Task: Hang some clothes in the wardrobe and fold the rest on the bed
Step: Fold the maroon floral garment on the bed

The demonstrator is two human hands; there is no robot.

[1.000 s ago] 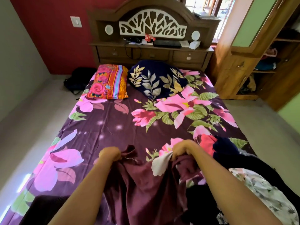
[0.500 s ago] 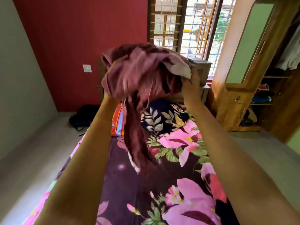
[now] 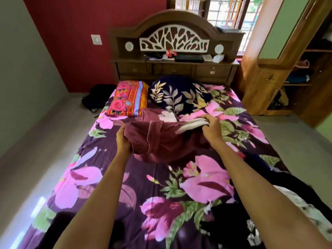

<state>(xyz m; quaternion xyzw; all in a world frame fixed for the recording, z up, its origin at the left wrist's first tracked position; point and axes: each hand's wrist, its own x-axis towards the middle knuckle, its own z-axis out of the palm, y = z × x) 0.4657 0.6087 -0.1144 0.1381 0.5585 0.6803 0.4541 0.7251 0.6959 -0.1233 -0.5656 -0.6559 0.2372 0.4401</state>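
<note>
— Where is the garment?
— The maroon garment (image 3: 161, 141) lies bunched on the bed (image 3: 136, 178), about the middle, its far edge just short of the two pillows.
— And the hands?
— Both are clamped on it. The left hand (image 3: 123, 139) grips the left edge, fingers curled into the cloth. The right hand (image 3: 212, 128) pinches the right edge, where a pale part of the cloth is gathered into folds under the fingers. The hands are apart, with the cloth slack between them.
— Is it lifted?
— The near part rests on the bed. Whether the far edge is off it, I cannot tell.
— What else is on the bed?
— An orange pillow (image 3: 128, 98) on the left and a navy pillow (image 3: 177, 94) with a leaf print just beside it, both at the foot of the headboard (image 3: 174, 20). Along the right edge, beside the right forearm, sits a pile (image 3: 291, 187) of dark and white-patterned clothes.
— The wardrobe?
— The wardrobe (image 3: 258, 83) stands right of the bed, door open, with clothes on its shelves. A black bag (image 3: 95, 97) lies left of the bed, near its head
</note>
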